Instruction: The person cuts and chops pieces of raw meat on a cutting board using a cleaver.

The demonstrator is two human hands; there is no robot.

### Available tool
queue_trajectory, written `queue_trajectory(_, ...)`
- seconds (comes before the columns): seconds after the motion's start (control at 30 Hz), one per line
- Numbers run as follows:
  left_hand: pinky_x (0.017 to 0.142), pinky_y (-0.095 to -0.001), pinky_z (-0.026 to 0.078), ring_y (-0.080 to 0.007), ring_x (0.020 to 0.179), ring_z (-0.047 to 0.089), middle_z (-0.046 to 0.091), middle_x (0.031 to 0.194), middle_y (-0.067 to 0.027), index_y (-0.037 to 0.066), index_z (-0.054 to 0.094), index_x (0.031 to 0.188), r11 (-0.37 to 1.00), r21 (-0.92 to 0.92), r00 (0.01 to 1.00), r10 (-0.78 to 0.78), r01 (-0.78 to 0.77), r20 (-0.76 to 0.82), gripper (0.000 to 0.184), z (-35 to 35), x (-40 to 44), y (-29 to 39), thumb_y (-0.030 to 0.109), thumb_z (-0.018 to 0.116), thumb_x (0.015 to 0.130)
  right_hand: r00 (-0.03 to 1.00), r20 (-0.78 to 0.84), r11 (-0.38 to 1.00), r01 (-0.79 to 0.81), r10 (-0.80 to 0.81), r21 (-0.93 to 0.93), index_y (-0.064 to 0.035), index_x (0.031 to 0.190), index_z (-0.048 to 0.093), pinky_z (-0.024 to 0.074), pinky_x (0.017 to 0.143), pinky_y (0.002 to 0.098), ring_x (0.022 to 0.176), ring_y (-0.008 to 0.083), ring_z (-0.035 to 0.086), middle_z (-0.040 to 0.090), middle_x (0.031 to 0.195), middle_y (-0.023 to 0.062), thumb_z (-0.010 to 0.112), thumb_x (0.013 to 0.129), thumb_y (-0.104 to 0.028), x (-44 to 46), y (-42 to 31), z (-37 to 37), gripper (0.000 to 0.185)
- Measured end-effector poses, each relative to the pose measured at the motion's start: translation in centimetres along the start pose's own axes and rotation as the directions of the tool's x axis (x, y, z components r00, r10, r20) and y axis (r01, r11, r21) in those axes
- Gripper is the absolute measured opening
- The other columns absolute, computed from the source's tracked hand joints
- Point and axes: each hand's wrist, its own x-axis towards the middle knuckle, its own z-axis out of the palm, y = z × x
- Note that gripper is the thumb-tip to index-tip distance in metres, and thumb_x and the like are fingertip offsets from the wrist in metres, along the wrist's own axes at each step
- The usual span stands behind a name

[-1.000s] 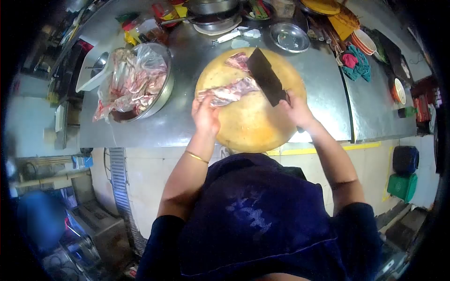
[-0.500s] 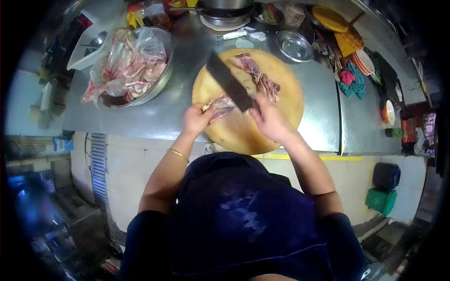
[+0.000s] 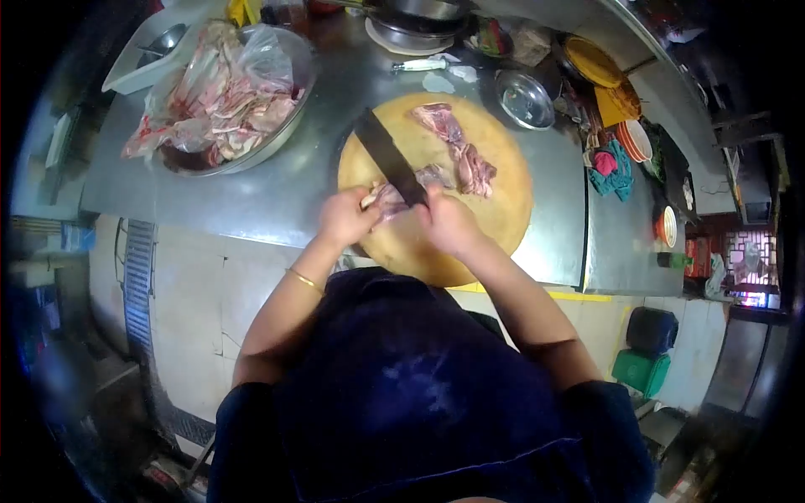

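On the round wooden chopping board (image 3: 495,226) my right hand (image 3: 450,221) is closed around the handle of a dark, broad-bladed cleaver (image 3: 387,152). The blade points away to the upper left and lies over a piece of raw meat (image 3: 390,201). My left hand (image 3: 347,217) pinches the near left end of that piece, close to the blade. Part of the piece shows beyond the blade's far side. More cut meat (image 3: 457,151) lies in a strip on the upper right of the board.
A metal basin (image 3: 281,142) heaped with raw meat and a plastic bag stands at left, beside a white tray (image 3: 126,75). Behind the board lie a white-handled tool (image 3: 419,64) and a metal bowl (image 3: 524,99). Teal cloth (image 3: 619,172) lies at right.
The cleaver has come down and left, from beside the held piece to over it, with my right hand following. My left hand keeps its hold. The whole view has shifted slightly.
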Motion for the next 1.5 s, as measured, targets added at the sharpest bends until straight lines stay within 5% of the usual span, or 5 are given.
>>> queue_trajectory(0.23, 0.056, -0.0322, 0.051, -0.0215, 0.070, 0.070, 0.071, 0.079, -0.0106, 0.005, 0.067, 0.101, 0.486, -0.857, 0.979, 0.014, 0.173, 0.205, 0.018, 0.1, -0.7, -2.1, 0.021, 0.065, 0.093, 0.996, 0.035, 0.992, -0.081, 0.078, 0.099, -0.0024, 0.112, 0.051, 0.0520, 0.070, 0.0497, 0.079, 0.0423, 0.065, 0.065, 0.083, 0.0249, 0.057, 0.093, -0.022, -3.8, 2.4, -0.8, 0.028)
queue_trajectory(0.43, 0.064, -0.0377, 0.054, -0.0238, 0.074, 0.070, 0.072, 0.081, -0.0100, 0.008, 0.070, 0.105, 0.989, -0.062, 0.936, 0.145, -0.132, 0.322, 0.036, -0.1, 7.3, 0.6, 0.041, 0.065, 0.091, 0.868, 0.061, 0.771, -0.468, 0.493, 0.431, -0.0039, 0.113, 0.050, 0.0494, 0.064, 0.0408, 0.069, 0.0329, 0.063, 0.059, 0.074, 0.0164, 0.060, 0.093, -0.017, -15.2, 4.7, -2.5, 0.026)
queue_trajectory(0.67, 0.083, -0.0429, 0.053, -0.0347, 0.092, 0.069, 0.072, 0.096, -0.0156, 0.005, 0.069, 0.108, 0.808, 0.309, 0.804, 0.567, -0.502, -0.178, 0.039, 2.2, 20.5, 7.2, 0.034, 0.074, 0.081, 0.933, 0.117, 0.885, -0.359, 0.339, 0.296, -0.0066, 0.117, 0.049, 0.0510, 0.070, 0.0504, 0.080, 0.0440, 0.064, 0.065, 0.083, 0.0233, 0.060, 0.090, -0.019, -14.9, -0.9, -4.7, 0.032)
queue_trajectory(1.17, 0.043, -0.0214, 0.040, -0.0077, 0.050, 0.055, 0.065, 0.072, -0.0046, -0.001, 0.069, 0.092, 0.718, -0.655, 0.942, -0.003, 0.237, 0.337, 0.020, 0.1, 14.0, 1.8, 0.018, 0.067, 0.091, 0.834, 0.047, 0.755, -0.521, 0.550, 0.398, -0.0014, 0.118, 0.047, 0.0494, 0.071, 0.0439, 0.079, 0.0387, 0.063, 0.062, 0.084, 0.0244, 0.058, 0.094, -0.017, -11.9, 2.0, -2.6, 0.031)
queue_trajectory(1.5, 0.074, -0.0417, 0.050, -0.0269, 0.080, 0.062, 0.068, 0.095, -0.0046, 0.013, 0.068, 0.089, 0.912, 0.317, 0.914, 0.338, -0.260, -0.223, 0.014, -1.3, 3.1, 0.6, 0.018, 0.071, 0.077, 0.930, -0.249, 0.890, -0.141, 0.269, 0.434, -0.0033, 0.127, 0.043, 0.0498, 0.069, 0.0477, 0.079, 0.0407, 0.065, 0.063, 0.084, 0.0219, 0.059, 0.092, -0.015, -7.7, -3.9, -7.9, 0.040)
